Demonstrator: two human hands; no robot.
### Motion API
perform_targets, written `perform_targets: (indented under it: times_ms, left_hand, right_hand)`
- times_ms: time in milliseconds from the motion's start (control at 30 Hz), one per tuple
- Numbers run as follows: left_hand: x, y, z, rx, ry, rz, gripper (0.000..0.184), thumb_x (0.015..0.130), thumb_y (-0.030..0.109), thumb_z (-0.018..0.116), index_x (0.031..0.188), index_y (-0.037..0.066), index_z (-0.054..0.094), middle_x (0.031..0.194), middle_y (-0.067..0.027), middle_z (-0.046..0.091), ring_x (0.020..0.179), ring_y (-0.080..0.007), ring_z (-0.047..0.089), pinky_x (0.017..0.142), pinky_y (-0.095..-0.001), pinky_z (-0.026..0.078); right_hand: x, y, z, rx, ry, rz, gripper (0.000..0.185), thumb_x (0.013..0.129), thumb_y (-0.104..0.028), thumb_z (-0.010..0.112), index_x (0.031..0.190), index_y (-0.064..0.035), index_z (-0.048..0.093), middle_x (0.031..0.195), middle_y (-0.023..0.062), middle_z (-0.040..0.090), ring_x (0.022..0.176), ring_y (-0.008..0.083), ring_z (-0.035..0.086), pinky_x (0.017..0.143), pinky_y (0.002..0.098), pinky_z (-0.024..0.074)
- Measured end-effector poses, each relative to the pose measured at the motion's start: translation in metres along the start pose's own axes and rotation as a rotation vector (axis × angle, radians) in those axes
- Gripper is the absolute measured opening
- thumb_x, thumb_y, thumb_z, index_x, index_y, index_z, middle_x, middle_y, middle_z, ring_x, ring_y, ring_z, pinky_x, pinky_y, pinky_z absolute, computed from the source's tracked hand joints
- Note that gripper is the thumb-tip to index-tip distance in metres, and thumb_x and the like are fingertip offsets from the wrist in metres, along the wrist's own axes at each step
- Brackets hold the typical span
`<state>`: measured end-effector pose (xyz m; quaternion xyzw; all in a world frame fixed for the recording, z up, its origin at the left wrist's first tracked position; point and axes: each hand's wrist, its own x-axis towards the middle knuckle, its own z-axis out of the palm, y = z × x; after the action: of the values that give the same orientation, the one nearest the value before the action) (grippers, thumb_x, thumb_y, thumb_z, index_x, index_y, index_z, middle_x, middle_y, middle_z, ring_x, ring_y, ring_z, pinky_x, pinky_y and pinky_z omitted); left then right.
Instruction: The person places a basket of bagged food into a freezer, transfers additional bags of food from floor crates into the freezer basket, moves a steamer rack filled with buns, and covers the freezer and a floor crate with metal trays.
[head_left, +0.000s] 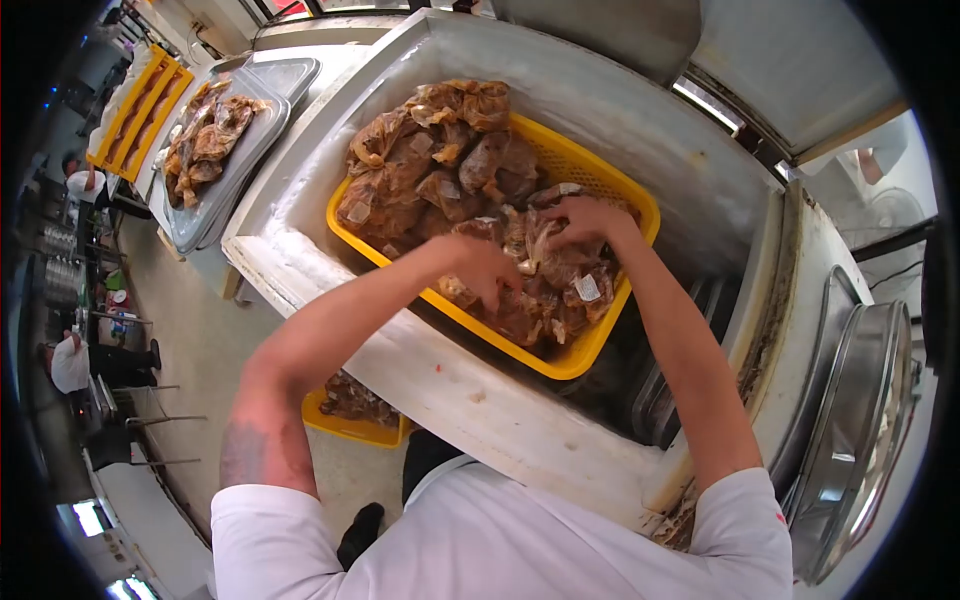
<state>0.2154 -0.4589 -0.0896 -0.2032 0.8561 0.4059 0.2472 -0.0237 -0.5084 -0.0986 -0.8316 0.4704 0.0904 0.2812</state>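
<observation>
A yellow plastic basket (643,190) stands inside an open white chest freezer, heaped with clear plastic bags of brown meat (400,180). My left hand (487,268) is over the near side of the heap, its fingers bent down around a bag of meat; their tips are partly hidden. Slightly farther off and to the right, my right hand (583,220) curls its fingers over another bag of meat. Between the hands lies crumpled clear plastic. A small white label (587,289) shows on a bag just below my right hand.
The freezer's thick white rim (440,375) runs between my body and the basket. Bagged meat lies on a grey lid (250,150) at left. Another yellow basket (360,430) sits on the floor. Steel pans (850,420) stand at right. Other people are at far left.
</observation>
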Motion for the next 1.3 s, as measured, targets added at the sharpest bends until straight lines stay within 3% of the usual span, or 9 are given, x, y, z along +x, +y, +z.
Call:
perform_targets:
  times_ms: [233, 300, 400, 500, 567, 667, 900, 1033, 1300]
  left_hand:
    - [0.006, -0.043, -0.012, 0.536, 0.712, -0.281, 0.066, 0.067, 0.037, 0.078, 0.124, 0.009, 0.061, 0.117, -0.0168, 0.063, 0.108, -0.0363, 0.059, 0.086, -0.0439, 0.049]
    - [0.009, -0.016, -0.023, 0.15, 0.064, -0.366, 0.067, 0.067, 0.04, 0.077, 0.128, 0.015, 0.06, 0.126, -0.0126, 0.061, 0.115, -0.0339, 0.057, 0.094, -0.0436, 0.047]
    - [0.009, -0.011, 0.0, 0.231, -0.006, -0.242, 0.063, 0.07, 0.038, 0.074, 0.128, 0.016, 0.061, 0.131, -0.0123, 0.057, 0.117, -0.0338, 0.056, 0.095, -0.0436, 0.046]
    - [-0.011, 0.006, -0.003, -0.018, 0.033, -0.052, 0.062, 0.072, 0.034, 0.071, 0.13, 0.018, 0.058, 0.128, -0.0137, 0.058, 0.116, -0.0333, 0.056, 0.093, -0.0434, 0.047]
    - [-0.024, 0.021, -0.02, -0.12, 0.027, -0.112, 0.068, 0.074, 0.035, 0.07, 0.138, 0.023, 0.05, 0.132, -0.0151, 0.054, 0.12, -0.0327, 0.052, 0.095, -0.0446, 0.045]
    - [-0.021, 0.0, -0.013, 0.24, 0.245, -0.336, 0.071, 0.076, 0.037, 0.069, 0.142, 0.023, 0.045, 0.13, -0.0178, 0.056, 0.117, -0.0336, 0.055, 0.094, -0.0453, 0.045]
    - [-0.047, 0.015, -0.01, -0.033, 0.141, -0.237, 0.074, 0.078, 0.033, 0.068, 0.144, 0.011, 0.041, 0.137, -0.0184, 0.05, 0.122, -0.0354, 0.05, 0.098, -0.0434, 0.044]
    - [-0.086, 0.003, 0.012, 0.004, 0.663, -0.099, 0.057, 0.081, 0.025, 0.067, 0.133, 0.009, 0.051, 0.125, -0.0189, 0.054, 0.117, -0.0365, 0.052, 0.099, -0.0426, 0.043]
    - [-0.193, -0.012, 0.005, -0.095, 0.913, -0.323, 0.057, 0.082, 0.028, 0.071, 0.132, 0.008, 0.052, 0.12, -0.0191, 0.056, 0.108, -0.0327, 0.057, 0.092, -0.0417, 0.047]
  right_hand:
    - [-0.03, -0.08, 0.005, -0.16, -0.526, 0.031, 0.078, 0.063, -0.053, 0.081, 0.13, -0.0179, 0.062, 0.12, 0.0135, 0.063, 0.109, 0.0278, 0.061, 0.089, 0.0381, 0.049]
    - [-0.024, -0.082, 0.003, -0.123, -0.63, -0.066, 0.073, 0.065, -0.05, 0.081, 0.128, -0.0172, 0.063, 0.118, 0.0124, 0.065, 0.107, 0.0261, 0.062, 0.087, 0.0378, 0.0497]
    - [-0.012, -0.069, -0.022, -0.057, -0.739, -0.158, 0.065, 0.072, -0.044, 0.079, 0.129, -0.0175, 0.062, 0.121, 0.0094, 0.066, 0.109, 0.0227, 0.062, 0.088, 0.0367, 0.049]
    - [-0.006, -0.041, -0.036, 0.083, -0.576, -0.021, 0.073, 0.072, -0.051, 0.077, 0.135, -0.021, 0.056, 0.137, 0.0057, 0.056, 0.125, 0.0256, 0.052, 0.1, 0.0419, 0.0439]
    - [0.001, -0.017, -0.008, -0.151, 0.205, -0.05, 0.06, 0.078, -0.045, 0.074, 0.131, -0.0201, 0.061, 0.132, 0.0059, 0.06, 0.12, 0.0253, 0.056, 0.096, 0.0443, 0.0462]
    - [0.009, -0.002, 0.024, -0.113, -0.004, 0.074, 0.054, 0.08, -0.041, 0.073, 0.129, -0.0196, 0.063, 0.128, 0.0079, 0.062, 0.114, 0.0267, 0.059, 0.094, 0.0444, 0.0474]
    - [0.0, -0.042, -0.033, 0.01, -0.403, 0.144, 0.06, 0.078, -0.039, 0.075, 0.131, -0.0157, 0.06, 0.125, 0.0139, 0.063, 0.116, 0.0306, 0.058, 0.096, 0.043, 0.0463]
    - [0.012, -0.041, -0.019, 0.127, 0.084, -0.112, 0.068, 0.074, -0.029, 0.08, 0.135, -0.0121, 0.055, 0.133, 0.0167, 0.057, 0.121, 0.0325, 0.054, 0.1, 0.0422, 0.0443]
    - [0.049, -0.092, -0.049, 0.139, 0.436, -0.263, 0.081, 0.071, -0.029, 0.082, 0.142, -0.0147, 0.045, 0.14, 0.0188, 0.046, 0.127, 0.0358, 0.047, 0.106, 0.043, 0.0384]
